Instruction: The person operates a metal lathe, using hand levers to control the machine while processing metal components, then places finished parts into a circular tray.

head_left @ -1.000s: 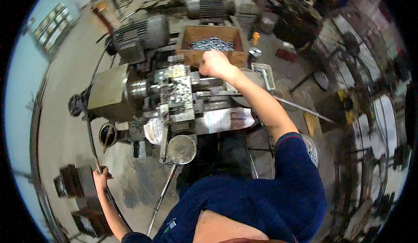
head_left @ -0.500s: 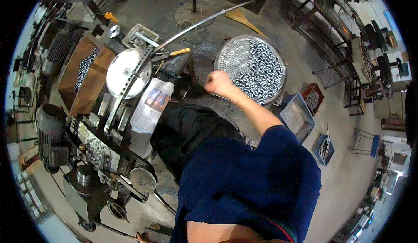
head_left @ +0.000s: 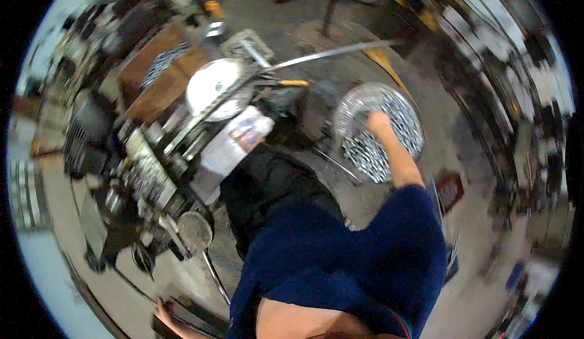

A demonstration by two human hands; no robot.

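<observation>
My right hand [head_left: 378, 122] is over a round perforated metal basin [head_left: 351, 105], among small shiny metal cylinders [head_left: 371, 156] piled in it. Its fingers point down and are blurred, so whether they hold a piece is hidden. Far down at the lower left, my left hand [head_left: 162, 312] is beside a long dark bar [head_left: 131, 284] of the machine. Motion smears its fingers, and its grip does not show. To the left stands the machine, with a white round disc [head_left: 210, 89] and a long slanted metal bar [head_left: 328, 56] across it.
A printed sheet [head_left: 234, 141] lies on the machine's near side. Behind it is a wooden box [head_left: 137, 71] holding metal pieces. A yellow-handled tool [head_left: 292, 83] rests near the slanted bar. On the floor at right is a red bin [head_left: 450, 191]; a broom [head_left: 389, 71] lies beyond the basin.
My right hand has moved right, from the basin's left edge to over the pieces. My left hand shows more at the lower left. The whole view has shifted and blurred.
</observation>
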